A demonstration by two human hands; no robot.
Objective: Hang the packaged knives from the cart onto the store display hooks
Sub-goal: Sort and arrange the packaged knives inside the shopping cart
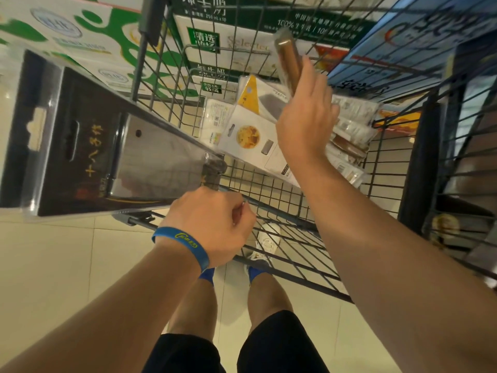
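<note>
My left hand (pixel 212 227) grips the brown handle end of a packaged cleaver (pixel 88 146), a wide steel blade on black card in clear plastic, held out to the left over the cart's rim. My right hand (pixel 306 122) is raised above the wire cart (pixel 282 200) and holds the brown handle of a second packaged knife (pixel 287 57), which points up and away. More knife packages (pixel 250 135) lie piled in the cart's basket, white and yellow cards facing up, some partly hidden behind my right hand.
Stacked milk cartons (pixel 80 36) in green and white fill the upper left, and blue cartons (pixel 419 36) the upper right. The cart's dark frame post (pixel 419 162) stands at the right. Pale floor tiles (pixel 67 265) and my legs and shoes are below.
</note>
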